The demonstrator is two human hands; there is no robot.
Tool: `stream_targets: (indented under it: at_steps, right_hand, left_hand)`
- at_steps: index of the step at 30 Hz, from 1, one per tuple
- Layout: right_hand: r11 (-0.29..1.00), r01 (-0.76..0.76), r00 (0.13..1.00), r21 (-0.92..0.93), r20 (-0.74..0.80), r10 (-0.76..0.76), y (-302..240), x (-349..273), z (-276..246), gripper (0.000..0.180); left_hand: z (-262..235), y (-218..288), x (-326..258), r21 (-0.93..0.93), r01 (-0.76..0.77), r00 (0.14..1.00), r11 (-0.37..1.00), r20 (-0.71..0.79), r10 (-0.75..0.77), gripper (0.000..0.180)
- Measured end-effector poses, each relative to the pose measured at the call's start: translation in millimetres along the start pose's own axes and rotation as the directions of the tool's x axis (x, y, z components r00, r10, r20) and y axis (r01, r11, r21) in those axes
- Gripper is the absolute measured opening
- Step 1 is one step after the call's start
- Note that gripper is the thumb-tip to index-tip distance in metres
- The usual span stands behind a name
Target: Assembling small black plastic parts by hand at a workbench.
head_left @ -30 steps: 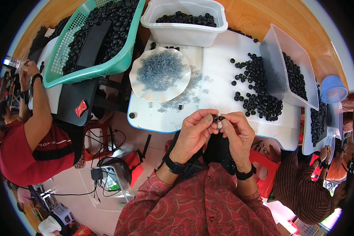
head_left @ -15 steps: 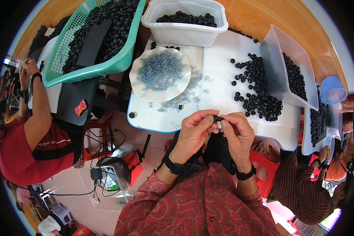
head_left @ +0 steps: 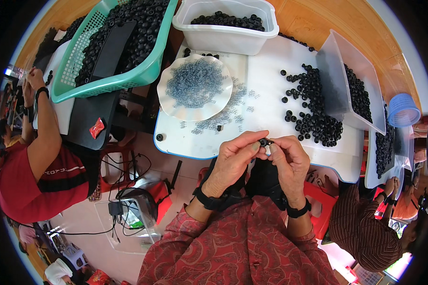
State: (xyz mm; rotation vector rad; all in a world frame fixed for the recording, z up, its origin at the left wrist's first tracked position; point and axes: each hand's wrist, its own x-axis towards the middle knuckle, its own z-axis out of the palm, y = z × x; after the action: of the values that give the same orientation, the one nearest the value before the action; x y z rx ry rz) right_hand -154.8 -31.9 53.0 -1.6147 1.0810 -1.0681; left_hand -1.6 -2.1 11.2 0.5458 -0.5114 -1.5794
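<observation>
In front of my chest, past the near edge of the white table [head_left: 190, 142], both hands meet at their fingertips. My left hand [head_left: 238, 154] pinches a small round black part [head_left: 263, 142] with a hole in it between thumb and forefinger. My right hand [head_left: 289, 154] is closed too, thumb and fingers pressed together against the same part's right side; whether it holds a second small piece I cannot make out. Beyond them stands a white wavy-rimmed plate [head_left: 169, 102] heaped with small clear bluish rings [head_left: 195, 83]. More rings lie scattered beside it.
Loose black parts [head_left: 314, 104] spill from a tipped clear bin [head_left: 333, 71] at right. A white tub [head_left: 223, 40] and a green basket [head_left: 152, 61] hold more. Single black parts [head_left: 160, 137] lie near the front edge. Co-workers sit left [head_left: 47, 175] and right [head_left: 366, 228].
The black part has turned between my fingertips, so its round holed face now shows. Both hands stay nearly in place.
</observation>
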Motion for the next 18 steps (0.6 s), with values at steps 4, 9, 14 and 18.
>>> stream_targets:
  at_steps: [4,9,14,18]
  right_hand:
    - [0.993,-0.089,0.996,0.074,0.028,0.087,-5.3,0.2,-0.3,0.009]
    - [0.986,-0.110,0.994,0.123,0.043,0.105,-4.8,-1.3,0.2,0.009]
    - [0.986,-0.121,0.992,0.115,0.044,0.117,-7.7,-1.9,1.4,0.009]
    - [0.989,-0.101,0.994,0.105,0.050,0.096,-9.2,-2.5,4.1,0.009]
  left_hand:
    - [-3.0,-0.7,-1.1,0.160,-0.057,0.998,0.985,0.023,0.054,0.035]
    - [-0.9,-0.4,-1.5,0.279,-0.131,0.991,0.951,0.048,0.122,0.037]
    - [3.4,0.5,-2.7,0.320,-0.158,0.987,0.934,0.030,0.157,0.035]
    - [-4.8,-1.8,-2.2,0.380,-0.151,0.988,0.913,0.025,0.153,0.032]
